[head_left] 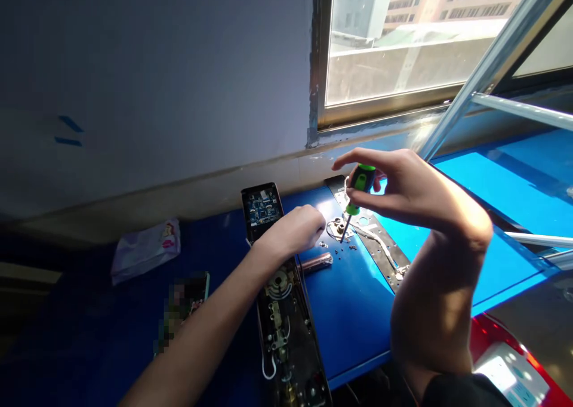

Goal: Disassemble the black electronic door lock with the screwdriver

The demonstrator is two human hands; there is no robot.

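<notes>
My right hand grips a green and black screwdriver. Its dark shaft slants down with the tip just above several small screws on the blue table. My left hand is closed above the opened black device, its fingertips turned away, so anything in them is hidden. At the device's far end a blue circuit board shows in its housing; metal fittings and white wire line the near part. Beside the device lies a copper-coloured cylinder. A small round metal part sits behind the screwdriver shaft.
A dark perforated metal plate with white cable lies under my right wrist. On the left are a white plastic packet and a partly blurred circuit board. A metal ladder leans at the right by the window. The table edge is near me.
</notes>
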